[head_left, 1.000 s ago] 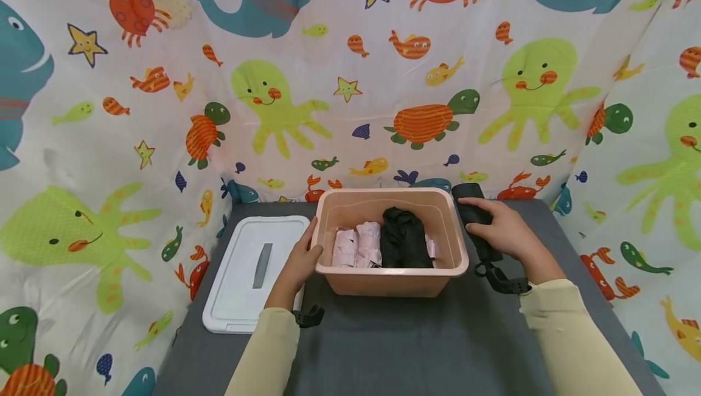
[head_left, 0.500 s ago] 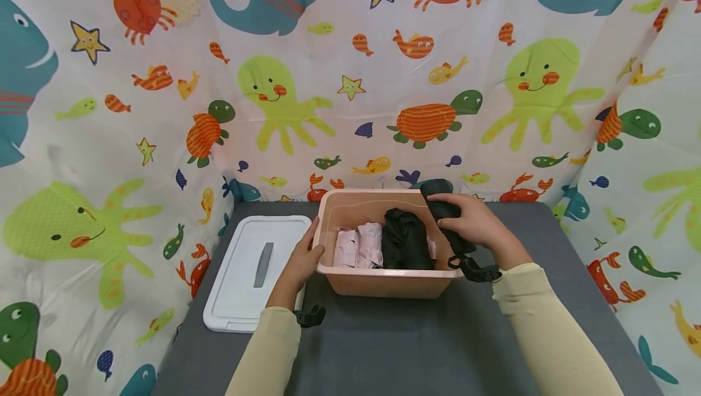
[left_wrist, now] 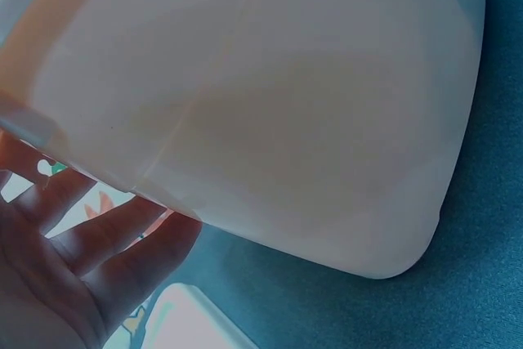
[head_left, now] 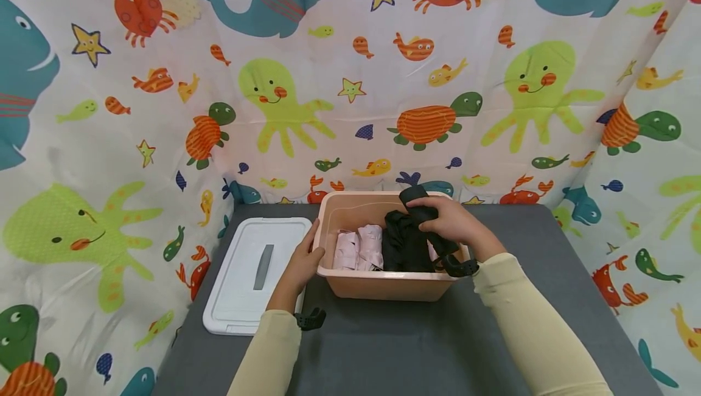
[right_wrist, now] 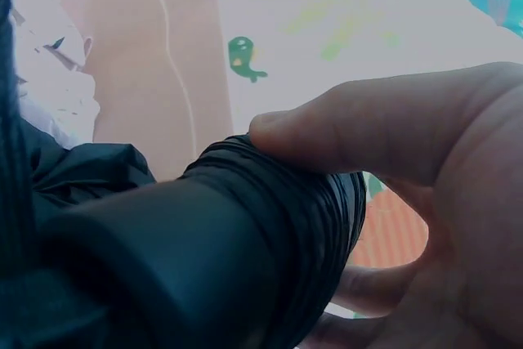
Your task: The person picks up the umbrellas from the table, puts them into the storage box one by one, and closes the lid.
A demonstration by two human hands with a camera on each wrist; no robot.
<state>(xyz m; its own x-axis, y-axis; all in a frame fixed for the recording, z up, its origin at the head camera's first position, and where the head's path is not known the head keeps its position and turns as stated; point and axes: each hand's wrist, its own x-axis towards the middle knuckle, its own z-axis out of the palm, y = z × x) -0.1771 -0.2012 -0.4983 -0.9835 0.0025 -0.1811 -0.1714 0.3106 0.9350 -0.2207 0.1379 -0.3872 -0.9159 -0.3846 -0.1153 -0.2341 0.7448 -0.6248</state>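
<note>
A pink plastic bin (head_left: 383,286) stands on the grey table. Inside lie two pale pink rolled cloths (head_left: 358,248) and a crumpled black cloth (head_left: 402,244). My right hand (head_left: 451,221) grips a black rolled bundle (head_left: 421,212) over the bin's right half; in the right wrist view the thumb (right_wrist: 368,128) curls over the black roll (right_wrist: 204,251). My left hand (head_left: 301,262) rests with straight fingers against the bin's left wall; the left wrist view shows those fingers (left_wrist: 90,243) touching the bin (left_wrist: 286,112).
A white lid (head_left: 252,271) with a grey handle lies flat left of the bin. A sea-animal printed curtain (head_left: 350,79) closes off the back and both sides. Grey tabletop (head_left: 394,341) stretches in front of the bin.
My right hand has carried the black roll from the table right of the bin leftwards to above the bin's inside. The left hand has stayed on the bin's left wall.
</note>
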